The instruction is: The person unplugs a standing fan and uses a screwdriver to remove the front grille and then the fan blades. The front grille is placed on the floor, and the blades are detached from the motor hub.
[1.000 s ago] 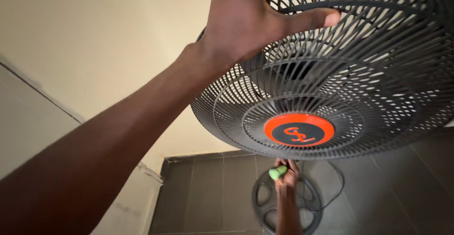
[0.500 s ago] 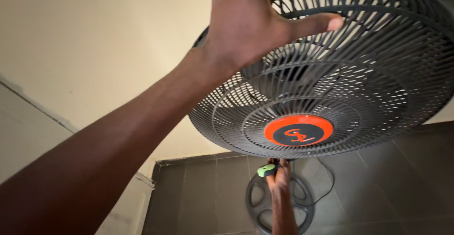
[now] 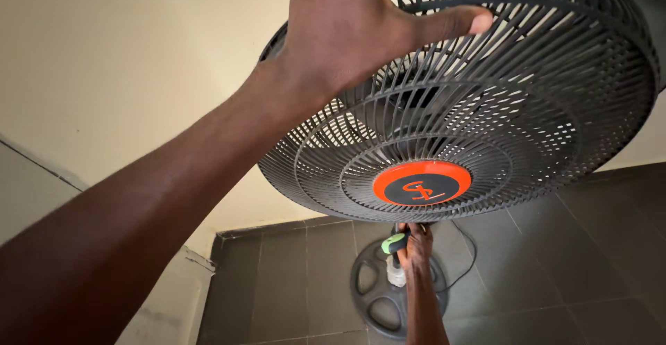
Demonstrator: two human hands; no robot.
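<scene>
The left hand (image 3: pixel 347 29) is nearest, spread wide over the top edge of the fan grille (image 3: pixel 485 102), palm against the ribs, thumb stretched out along them and fingers curled over the rim (their tips are out of sight). Below the grille, farther off, the right hand (image 3: pixel 416 244) is closed round the fan pole beside a green knob (image 3: pixel 390 243), above the round base (image 3: pixel 374 296) on the dark tile floor (image 3: pixel 555 268).

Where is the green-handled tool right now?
In the head view, the green-handled tool is low and centre, held in the right hand just below the fan grille, above the round fan base on the dark tiled floor.
</scene>
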